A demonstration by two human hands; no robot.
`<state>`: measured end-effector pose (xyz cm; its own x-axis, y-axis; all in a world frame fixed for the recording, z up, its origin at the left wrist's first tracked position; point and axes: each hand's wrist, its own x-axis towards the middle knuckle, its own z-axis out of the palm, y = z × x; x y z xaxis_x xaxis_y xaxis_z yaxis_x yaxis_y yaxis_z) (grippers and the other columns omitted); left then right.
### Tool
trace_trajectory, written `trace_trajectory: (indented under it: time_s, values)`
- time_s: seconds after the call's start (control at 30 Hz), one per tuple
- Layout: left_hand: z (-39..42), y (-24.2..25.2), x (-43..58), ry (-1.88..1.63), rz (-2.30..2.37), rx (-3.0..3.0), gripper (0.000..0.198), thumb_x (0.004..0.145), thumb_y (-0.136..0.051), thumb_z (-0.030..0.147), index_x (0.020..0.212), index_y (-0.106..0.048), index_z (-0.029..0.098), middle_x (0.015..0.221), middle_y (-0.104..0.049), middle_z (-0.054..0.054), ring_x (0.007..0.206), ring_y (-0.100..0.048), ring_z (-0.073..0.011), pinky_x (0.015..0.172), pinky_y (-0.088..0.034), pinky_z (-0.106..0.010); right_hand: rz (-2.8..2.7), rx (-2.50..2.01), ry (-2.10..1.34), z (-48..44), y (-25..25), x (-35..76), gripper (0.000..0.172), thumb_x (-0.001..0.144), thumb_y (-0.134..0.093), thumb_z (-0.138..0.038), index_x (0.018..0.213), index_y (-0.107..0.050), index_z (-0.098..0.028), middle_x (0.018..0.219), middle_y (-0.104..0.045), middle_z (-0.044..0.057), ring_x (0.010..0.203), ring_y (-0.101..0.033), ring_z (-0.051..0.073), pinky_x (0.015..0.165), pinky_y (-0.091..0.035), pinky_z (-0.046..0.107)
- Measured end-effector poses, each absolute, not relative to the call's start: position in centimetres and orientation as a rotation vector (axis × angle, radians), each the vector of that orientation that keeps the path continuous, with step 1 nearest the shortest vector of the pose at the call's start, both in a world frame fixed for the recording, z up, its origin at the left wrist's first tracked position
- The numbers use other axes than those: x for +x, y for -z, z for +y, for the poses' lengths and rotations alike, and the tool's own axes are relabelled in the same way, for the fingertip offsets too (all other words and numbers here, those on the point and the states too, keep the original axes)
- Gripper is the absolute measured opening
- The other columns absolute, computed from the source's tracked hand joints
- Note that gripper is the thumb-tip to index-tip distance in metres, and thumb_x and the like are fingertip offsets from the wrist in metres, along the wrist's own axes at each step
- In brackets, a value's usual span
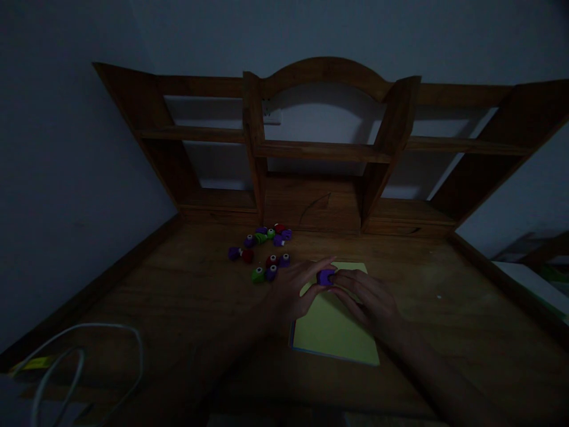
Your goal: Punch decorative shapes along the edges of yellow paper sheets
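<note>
Both hands meet over a yellow-green paper pad (333,332) on the wooden desk (186,302). Between their fingertips sits a small purple block (326,276), which looks like a craft punch. My left hand (296,292) pinches it from the left, fingers curled round it. My right hand (371,299) grips it from the right. Left of the hands lies a scatter of several similar small purple, red and green blocks (265,252).
A wooden hutch with shelves (324,151) rises along the desk's back edge. A white cable (89,356) loops at the front left corner. The room is very dim. Another surface with pale items (533,279) shows at far right.
</note>
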<state>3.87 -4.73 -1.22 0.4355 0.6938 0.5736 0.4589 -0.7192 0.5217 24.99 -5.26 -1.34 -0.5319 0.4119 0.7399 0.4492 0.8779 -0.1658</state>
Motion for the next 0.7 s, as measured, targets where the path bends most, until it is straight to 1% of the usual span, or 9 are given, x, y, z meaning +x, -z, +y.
trace_trajectory:
  time_s: [0.13, 0.27, 0.33, 0.43, 0.5, 0.6, 0.7]
  values:
    - [-4.7, 1.2, 4.2, -1.234, 1.011, 2.319, 0.052, 0.087, -0.059, 0.023, 0.137, -0.045, 0.03, 0.123, -0.064, -0.003, 0.111, -0.06, -0.0199, 0.096, -0.047, -0.033, -2.139, -0.665, -0.033, -5.6, 1.3, 24.9, 0.041, 0.084, -0.061, -0.004, 0.12, -0.056, -0.022, 0.109, -0.067, 0.007, 0.099, -0.064, 0.018, 0.084, -0.053, 0.033]
    - [-4.8, 0.4, 4.5, -1.293, 0.999, 2.136, 0.052, 0.086, -0.061, 0.026, 0.136, -0.046, 0.029, 0.121, -0.066, -0.004, 0.112, -0.06, -0.0204, 0.098, -0.047, -0.035, -1.875, -0.761, -0.085, -5.5, 1.7, 24.7, 0.032, 0.081, -0.066, -0.008, 0.109, -0.061, -0.024, 0.096, -0.069, 0.004, 0.088, -0.067, 0.019, 0.08, -0.054, 0.033]
    - [-4.8, 0.0, 4.5, -1.308, 0.979, 2.054, 0.051, 0.084, -0.064, 0.026, 0.133, -0.049, 0.029, 0.122, -0.065, -0.004, 0.114, -0.06, -0.0208, 0.099, -0.047, -0.035, -1.799, -0.807, -0.114, -5.3, 1.8, 24.7, 0.038, 0.08, -0.069, -0.011, 0.114, -0.059, -0.024, 0.095, -0.069, 0.004, 0.085, -0.067, 0.019, 0.081, -0.054, 0.036]
    - [-4.8, -0.2, 4.6, -1.284, 0.917, 1.902, 0.043, 0.082, -0.065, 0.025, 0.124, -0.056, 0.028, 0.123, -0.064, -0.004, 0.111, -0.061, -0.0207, 0.098, -0.047, -0.035, -1.853, -0.804, -0.17, -5.1, 1.6, 24.7, 0.056, 0.079, -0.07, -0.013, 0.13, -0.049, -0.026, 0.106, -0.067, 0.006, 0.085, -0.066, 0.019, 0.082, -0.053, 0.038]
    - [-4.6, -0.1, 4.6, -1.248, 0.861, 1.754, 0.043, 0.083, -0.064, 0.024, 0.125, -0.055, 0.027, 0.121, -0.064, -0.005, 0.106, -0.063, -0.0198, 0.094, -0.048, -0.034, -1.91, -0.786, -0.232, -5.1, 1.3, 24.5, 0.059, 0.081, -0.069, -0.015, 0.134, -0.046, -0.027, 0.111, -0.064, 0.006, 0.088, -0.064, 0.019, 0.082, -0.053, 0.038]
    - [-4.0, 0.1, 4.5, -1.199, 0.813, 1.505, 0.041, 0.083, -0.063, 0.027, 0.123, -0.054, 0.024, 0.115, -0.065, -0.006, 0.097, -0.065, -0.0185, 0.085, -0.051, -0.031, -1.952, -0.788, -0.345, -5.1, 0.9, 24.1, 0.049, 0.085, -0.065, -0.017, 0.13, -0.051, -0.029, 0.112, -0.06, 0.006, 0.089, -0.061, 0.019, 0.081, -0.053, 0.036]
    - [-3.2, 0.4, 4.4, -1.103, 0.814, 1.332, 0.033, 0.08, -0.066, 0.032, 0.109, -0.062, 0.017, 0.103, -0.067, -0.008, 0.081, -0.065, -0.0163, 0.075, -0.052, -0.029, -1.945, -0.795, -0.454, -4.9, 1.0, 23.7, 0.039, 0.085, -0.065, -0.02, 0.122, -0.057, -0.029, 0.105, -0.058, 0.005, 0.089, -0.059, 0.018, 0.077, -0.053, 0.034]
